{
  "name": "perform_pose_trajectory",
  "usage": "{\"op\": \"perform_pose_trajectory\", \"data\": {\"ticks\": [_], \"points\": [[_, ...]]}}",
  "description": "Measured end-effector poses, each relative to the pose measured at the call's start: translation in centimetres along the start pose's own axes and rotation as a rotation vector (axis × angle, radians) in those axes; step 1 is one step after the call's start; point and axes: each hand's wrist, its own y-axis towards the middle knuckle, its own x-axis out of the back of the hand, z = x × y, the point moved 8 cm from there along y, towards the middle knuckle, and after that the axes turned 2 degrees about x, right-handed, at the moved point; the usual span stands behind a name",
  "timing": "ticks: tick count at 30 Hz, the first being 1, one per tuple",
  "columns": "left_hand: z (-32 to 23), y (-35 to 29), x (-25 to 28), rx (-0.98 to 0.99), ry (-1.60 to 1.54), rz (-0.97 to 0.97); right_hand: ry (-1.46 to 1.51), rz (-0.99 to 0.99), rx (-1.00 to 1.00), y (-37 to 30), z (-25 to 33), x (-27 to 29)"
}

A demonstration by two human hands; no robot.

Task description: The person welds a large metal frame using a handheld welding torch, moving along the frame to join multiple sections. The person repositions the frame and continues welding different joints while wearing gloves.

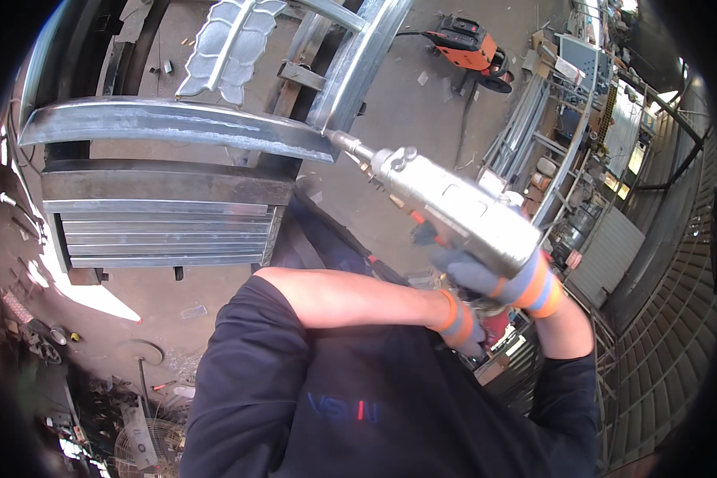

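Observation:
A large silver straight grinder [462, 203] slants across the middle, its narrow tip at the right end of a curved steel bar [175, 127], by the corner with a long square tube [354, 68]. My right hand [486, 275], in a grey glove with an orange-striped cuff, is closed around the grinder's body from below. Lower down, my left hand [466, 333], gloved alike, is closed at the grinder's rear, beside a red part [498, 327]; its fingers are partly hidden. A silver leaf-shaped metal panel [229, 52] lies beyond the bar, inside the frame.
Stacked steel tubes [167, 231] stand below the curved bar. An orange and black wheeled machine [470, 49] is on the floor at the far side, with a cable. Metal lengths and racks [526, 119] line the right. A fan [147, 442] stands at the lower left.

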Motion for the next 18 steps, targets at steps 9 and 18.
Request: {"op": "perform_pose_trajectory", "data": {"ticks": [9,18], "points": [[8.3,-5.6,-4.1,0.044,-0.972,-0.174,0.192,-0.025,-0.056,-4.7,-6.2,-5.3],[8.6,-8.3,0.0,-0.498,-1.494,-0.687,0.348,-0.096,-0.072,-6.0,-7.9,-7.9]]}}
